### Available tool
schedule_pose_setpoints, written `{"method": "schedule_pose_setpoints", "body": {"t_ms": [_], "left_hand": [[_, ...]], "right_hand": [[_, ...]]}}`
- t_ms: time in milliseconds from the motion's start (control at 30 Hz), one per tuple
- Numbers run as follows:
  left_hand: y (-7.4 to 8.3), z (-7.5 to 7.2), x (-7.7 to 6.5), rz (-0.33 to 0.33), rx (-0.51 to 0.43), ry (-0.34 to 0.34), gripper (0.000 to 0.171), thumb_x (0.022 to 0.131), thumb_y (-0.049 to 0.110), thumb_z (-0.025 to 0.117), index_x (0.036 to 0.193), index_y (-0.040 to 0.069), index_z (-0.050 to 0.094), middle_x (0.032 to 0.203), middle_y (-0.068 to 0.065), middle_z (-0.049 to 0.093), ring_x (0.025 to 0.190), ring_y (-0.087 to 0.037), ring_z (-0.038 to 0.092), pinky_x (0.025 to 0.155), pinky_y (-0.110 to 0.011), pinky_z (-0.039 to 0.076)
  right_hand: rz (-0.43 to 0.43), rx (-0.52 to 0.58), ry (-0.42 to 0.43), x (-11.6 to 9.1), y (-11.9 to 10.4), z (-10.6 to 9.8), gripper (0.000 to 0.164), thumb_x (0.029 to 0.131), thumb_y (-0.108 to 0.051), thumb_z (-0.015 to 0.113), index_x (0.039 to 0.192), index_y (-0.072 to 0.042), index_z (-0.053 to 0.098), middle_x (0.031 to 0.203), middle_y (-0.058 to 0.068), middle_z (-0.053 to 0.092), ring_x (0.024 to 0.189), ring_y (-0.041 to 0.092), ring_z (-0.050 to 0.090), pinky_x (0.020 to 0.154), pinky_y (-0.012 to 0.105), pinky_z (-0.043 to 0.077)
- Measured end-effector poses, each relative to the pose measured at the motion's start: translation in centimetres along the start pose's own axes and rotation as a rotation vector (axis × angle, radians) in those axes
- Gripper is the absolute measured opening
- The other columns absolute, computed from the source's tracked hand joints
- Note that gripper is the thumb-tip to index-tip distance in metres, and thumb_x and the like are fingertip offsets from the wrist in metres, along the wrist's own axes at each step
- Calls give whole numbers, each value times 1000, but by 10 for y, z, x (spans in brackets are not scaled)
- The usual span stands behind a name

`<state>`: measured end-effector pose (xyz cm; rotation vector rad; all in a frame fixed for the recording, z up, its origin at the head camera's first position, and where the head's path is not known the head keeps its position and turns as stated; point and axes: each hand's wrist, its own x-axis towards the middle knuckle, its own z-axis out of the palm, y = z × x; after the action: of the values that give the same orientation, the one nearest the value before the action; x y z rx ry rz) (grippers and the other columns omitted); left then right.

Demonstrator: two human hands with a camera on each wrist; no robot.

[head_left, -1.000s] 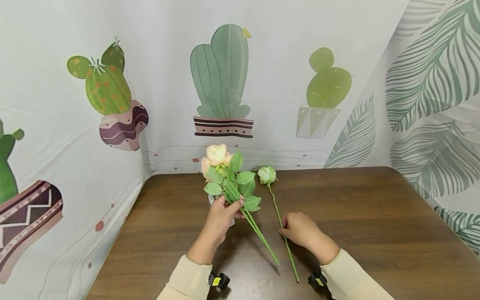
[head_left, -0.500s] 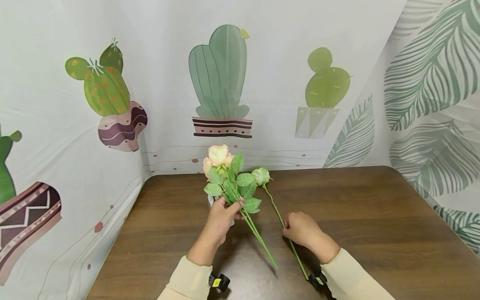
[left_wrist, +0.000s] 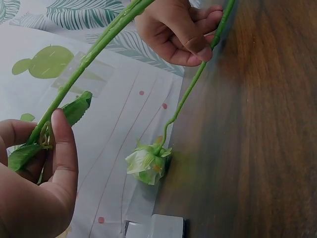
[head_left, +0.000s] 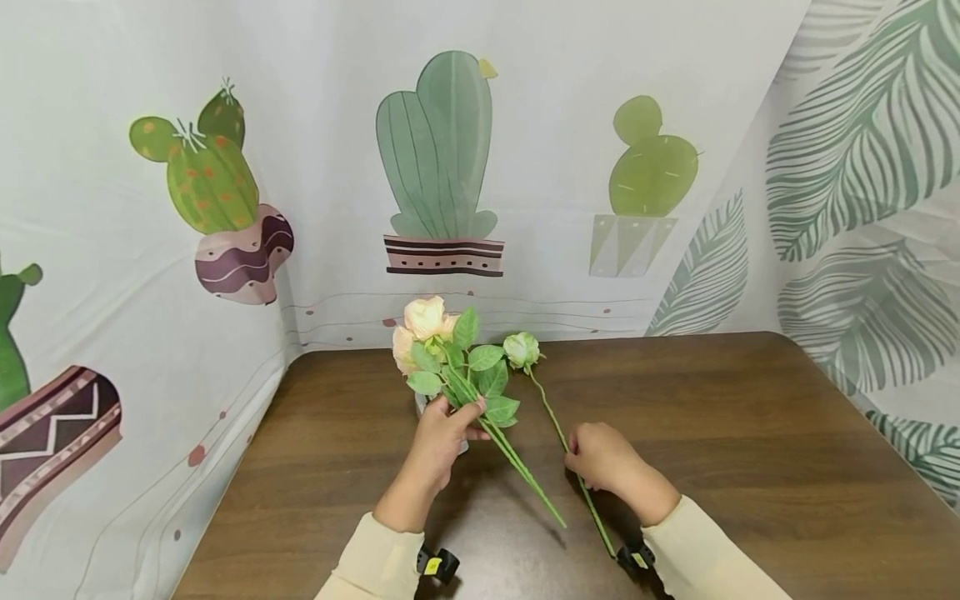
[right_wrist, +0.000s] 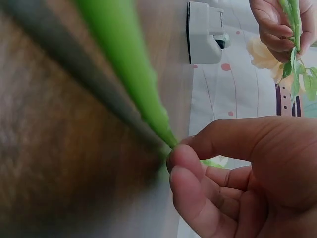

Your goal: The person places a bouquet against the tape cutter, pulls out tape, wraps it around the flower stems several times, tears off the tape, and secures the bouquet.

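My left hand pinches the green stems of the peach roses between thumb and fingers, just below their leaves. The blooms point away to the upper left and the stem ends slant toward me. My right hand pinches the stem of a single pale green-white rose about midway along, low over the table. In the left wrist view the green-white rose hangs at the end of its thin, bent stem, with the right hand's thumb and fingertips on it. The right wrist view shows that stem close up.
A white and grey object stands on the table behind my left hand, mostly hidden in the head view. The brown wooden table ends at a white cloth printed with cacti and leaves. Black wrist cameras sit at both cuffs.
The green-white rose's bloom has swung left toward the peach roses, and its stem end has moved right. The peach blooms have tilted slightly left and down in the last half second.
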<state>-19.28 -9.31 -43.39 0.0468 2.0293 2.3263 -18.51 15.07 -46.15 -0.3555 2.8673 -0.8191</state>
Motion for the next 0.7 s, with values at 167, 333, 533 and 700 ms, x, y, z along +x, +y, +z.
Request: {"method": "schedule_pose_setpoints", "body": {"t_ms": [167,333,533,700], "left_hand": [[0,0,0,-2,0,-9,26,95,9,63,117,-4,61,97,-4,67,72,-15,69,68,-33,60],[-1,-1,0,6,1,-18,24,95,9,63,116,-4,61,97,-5,66,74,-16,68,68,-33,60],[-2,0,0,16,4,-17,23,94,7,62,113,-6,62,97,-4,65,76,-14,67,68,-31,59],[-3,0,1,11,9,-13,23,93,4,60,113,-8,62,100,-5,65,79,-13,66,68,-30,59]], "right_hand": [[-6,30,-8,1,0,-1,24,88,-3,64,69,-11,52,44,-4,53,35,6,50,40,23,44],[-24,59,-6,1,0,-1,17,89,-3,64,77,-10,53,50,-3,56,38,6,52,42,24,45],[-51,113,5,0,-3,-2,12,90,-5,64,84,-9,55,56,-3,58,42,9,54,45,25,47],[-85,125,36,1,-7,-5,11,91,-7,65,86,-9,55,59,-5,57,44,8,54,45,24,45]]}}
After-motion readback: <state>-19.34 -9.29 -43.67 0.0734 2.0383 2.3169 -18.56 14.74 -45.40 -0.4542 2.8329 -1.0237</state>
